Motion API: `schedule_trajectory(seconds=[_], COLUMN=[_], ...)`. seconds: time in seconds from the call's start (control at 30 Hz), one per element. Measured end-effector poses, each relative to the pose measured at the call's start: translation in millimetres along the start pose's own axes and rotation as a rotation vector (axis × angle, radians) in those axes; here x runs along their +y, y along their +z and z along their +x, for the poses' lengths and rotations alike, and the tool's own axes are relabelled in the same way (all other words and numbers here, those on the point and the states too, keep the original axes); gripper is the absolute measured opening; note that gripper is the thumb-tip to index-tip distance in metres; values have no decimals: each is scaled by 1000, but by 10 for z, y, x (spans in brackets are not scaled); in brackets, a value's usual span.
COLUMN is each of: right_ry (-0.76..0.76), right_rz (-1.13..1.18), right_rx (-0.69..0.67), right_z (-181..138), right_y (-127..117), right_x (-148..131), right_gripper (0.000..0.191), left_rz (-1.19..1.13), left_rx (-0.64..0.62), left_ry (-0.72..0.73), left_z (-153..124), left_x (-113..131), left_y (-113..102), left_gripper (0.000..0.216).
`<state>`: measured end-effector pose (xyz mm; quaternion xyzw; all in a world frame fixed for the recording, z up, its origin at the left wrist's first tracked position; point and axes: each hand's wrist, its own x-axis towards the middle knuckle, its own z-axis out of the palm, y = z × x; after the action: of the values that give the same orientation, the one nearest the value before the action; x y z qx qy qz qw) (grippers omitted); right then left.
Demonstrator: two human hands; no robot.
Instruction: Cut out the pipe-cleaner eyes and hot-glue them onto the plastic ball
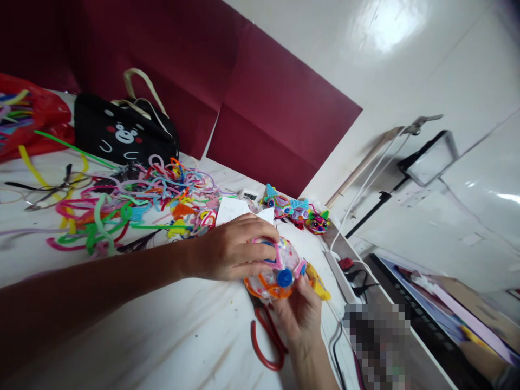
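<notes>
Both my hands hold a clear plastic craft piece (pixel 264 286) trimmed with orange, pink and blue fuzzy pipe cleaner, with a blue coil (pixel 284 277) on its front. My left hand (pixel 239 249) grips it from above, fingers curled over a pink-edged part. Supporting its lower right side, my right hand (pixel 301 309) pinches a small pink and blue piece (pixel 300 268) near thumb and fingertips. Red-handled scissors (pixel 268 344) lie just below, blades partly hidden. A yellow tool (pixel 319 281), perhaps a glue gun, is right of the craft piece. White paper (pixel 231 210) lies behind my left hand.
Tangled pipe cleaners (pixel 162 184) spread across the left table, with eyeglasses (pixel 60 187), a black bag (pixel 125 130) and a red bag (pixel 49 116). Colourful animal-face crafts (pixel 318 221) stand behind. A power strip (pixel 340 273) runs along the right edge; another person's arm (pixel 483 357) shows far right.
</notes>
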<state>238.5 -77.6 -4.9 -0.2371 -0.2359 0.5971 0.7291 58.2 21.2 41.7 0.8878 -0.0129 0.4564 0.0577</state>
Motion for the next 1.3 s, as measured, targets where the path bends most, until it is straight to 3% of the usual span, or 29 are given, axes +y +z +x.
schedule_trajectory(seconds=[0.43,0.67,1.03,1.3], right_ry=[-7,-2,-34,8], right_rz=[33,7,-52,-15], right_rx=[-103,-91,-62,-118], right_z=[-7,-16,-18,-31], right_y=[-8,29,-40,-32], right_x=[8,-21,-38,-40], right_gripper=[29,31,34,34], left_rz=[24,-11,18,89], left_rx=[32,-73,-125,-196], left_ry=[121,165,187,184], left_z=[41,79,129,173], left_x=[-25,-28,64,152], left_y=[-17,-154,-304,-378], left_gripper=[12,20,27,25])
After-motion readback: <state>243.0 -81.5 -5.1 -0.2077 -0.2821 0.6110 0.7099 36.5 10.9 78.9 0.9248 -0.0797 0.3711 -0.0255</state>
